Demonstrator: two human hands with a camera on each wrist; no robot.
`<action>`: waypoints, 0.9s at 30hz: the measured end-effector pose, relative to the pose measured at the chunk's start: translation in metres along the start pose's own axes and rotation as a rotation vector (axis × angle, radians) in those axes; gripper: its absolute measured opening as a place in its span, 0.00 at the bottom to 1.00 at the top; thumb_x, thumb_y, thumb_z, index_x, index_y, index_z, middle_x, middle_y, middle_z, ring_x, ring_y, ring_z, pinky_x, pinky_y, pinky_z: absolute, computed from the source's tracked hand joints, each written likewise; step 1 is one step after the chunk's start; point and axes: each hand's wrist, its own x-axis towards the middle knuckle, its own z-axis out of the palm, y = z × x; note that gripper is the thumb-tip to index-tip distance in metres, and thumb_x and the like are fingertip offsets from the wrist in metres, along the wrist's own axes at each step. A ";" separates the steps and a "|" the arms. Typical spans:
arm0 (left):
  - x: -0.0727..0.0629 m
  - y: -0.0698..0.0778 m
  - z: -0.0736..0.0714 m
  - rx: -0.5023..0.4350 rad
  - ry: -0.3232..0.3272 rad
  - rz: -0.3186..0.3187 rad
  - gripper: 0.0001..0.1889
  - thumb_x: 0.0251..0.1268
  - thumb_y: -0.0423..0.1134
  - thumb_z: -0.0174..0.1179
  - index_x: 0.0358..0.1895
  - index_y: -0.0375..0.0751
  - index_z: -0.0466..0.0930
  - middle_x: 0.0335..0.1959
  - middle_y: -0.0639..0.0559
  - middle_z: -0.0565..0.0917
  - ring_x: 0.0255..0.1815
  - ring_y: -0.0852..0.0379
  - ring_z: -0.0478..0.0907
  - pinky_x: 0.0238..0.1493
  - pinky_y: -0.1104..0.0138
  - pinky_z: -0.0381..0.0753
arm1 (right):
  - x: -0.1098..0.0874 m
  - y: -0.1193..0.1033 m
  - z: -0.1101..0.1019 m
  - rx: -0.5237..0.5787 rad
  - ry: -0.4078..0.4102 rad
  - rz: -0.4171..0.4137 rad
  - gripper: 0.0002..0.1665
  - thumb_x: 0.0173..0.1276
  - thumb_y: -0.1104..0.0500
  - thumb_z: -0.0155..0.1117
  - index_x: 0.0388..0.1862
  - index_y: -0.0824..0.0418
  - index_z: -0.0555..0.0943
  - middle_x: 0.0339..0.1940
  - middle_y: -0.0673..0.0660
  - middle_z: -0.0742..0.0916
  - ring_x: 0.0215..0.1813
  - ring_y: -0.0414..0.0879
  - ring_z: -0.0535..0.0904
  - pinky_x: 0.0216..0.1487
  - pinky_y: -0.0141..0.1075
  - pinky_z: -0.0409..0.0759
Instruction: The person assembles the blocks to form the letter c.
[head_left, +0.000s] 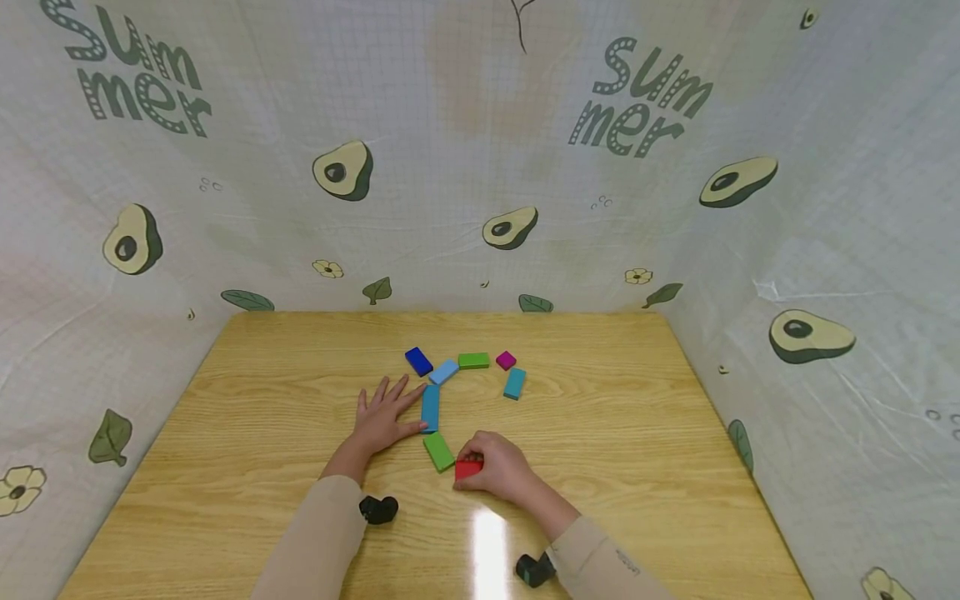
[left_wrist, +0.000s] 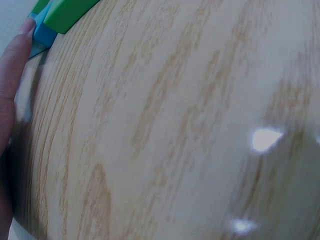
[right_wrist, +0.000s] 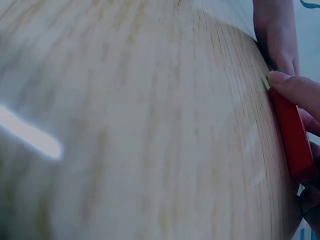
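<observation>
My right hand (head_left: pixel 498 465) pinches a red block (head_left: pixel 467 469) between thumb and fingers, low at the table. In the right wrist view, the thumb lies along one end of that red block (right_wrist: pixel 290 135). Just left of it, a green block (head_left: pixel 438 452) lies at a slant, its lower corner close to the red one. My left hand (head_left: pixel 381 418) is spread on the table, with its thumb and index fingertips at the two ends of a long blue block (head_left: pixel 431 408). The left wrist view catches the left thumb (left_wrist: pixel 12 65) against blue, beside green.
More blocks curve round behind: light blue (head_left: pixel 444 372), green (head_left: pixel 473 361), magenta (head_left: pixel 506 360) and teal (head_left: pixel 514 384). A dark blue block (head_left: pixel 418 362) lies outside the curve at upper left. Printed cloth (head_left: pixel 450 267) hangs along the table's back and sides.
</observation>
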 end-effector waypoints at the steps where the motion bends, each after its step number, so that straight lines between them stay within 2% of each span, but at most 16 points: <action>1: 0.000 0.000 0.000 -0.001 0.000 0.000 0.40 0.63 0.64 0.59 0.76 0.58 0.59 0.78 0.43 0.51 0.77 0.33 0.37 0.64 0.31 0.29 | 0.000 0.000 0.000 -0.003 0.001 0.003 0.21 0.48 0.39 0.79 0.36 0.47 0.86 0.32 0.37 0.78 0.34 0.34 0.71 0.34 0.28 0.72; 16: 0.000 0.001 -0.001 0.009 -0.008 -0.012 0.40 0.63 0.65 0.58 0.77 0.59 0.58 0.79 0.44 0.50 0.77 0.34 0.36 0.65 0.32 0.29 | -0.001 -0.002 -0.003 0.011 -0.013 0.015 0.20 0.49 0.40 0.79 0.37 0.46 0.86 0.33 0.37 0.78 0.36 0.35 0.71 0.35 0.29 0.72; 24: 0.000 0.002 -0.002 0.002 -0.009 -0.007 0.40 0.63 0.64 0.59 0.77 0.58 0.58 0.78 0.43 0.50 0.77 0.33 0.37 0.65 0.31 0.29 | 0.005 0.000 -0.021 0.178 -0.028 0.020 0.21 0.52 0.47 0.80 0.42 0.53 0.86 0.35 0.47 0.80 0.38 0.41 0.75 0.39 0.32 0.74; 27: 0.000 0.002 -0.002 -0.007 -0.005 -0.006 0.40 0.63 0.63 0.59 0.76 0.58 0.59 0.78 0.43 0.51 0.77 0.33 0.37 0.64 0.31 0.29 | 0.011 0.003 -0.032 0.186 -0.008 0.020 0.21 0.53 0.49 0.79 0.43 0.56 0.86 0.37 0.51 0.81 0.39 0.46 0.74 0.40 0.35 0.73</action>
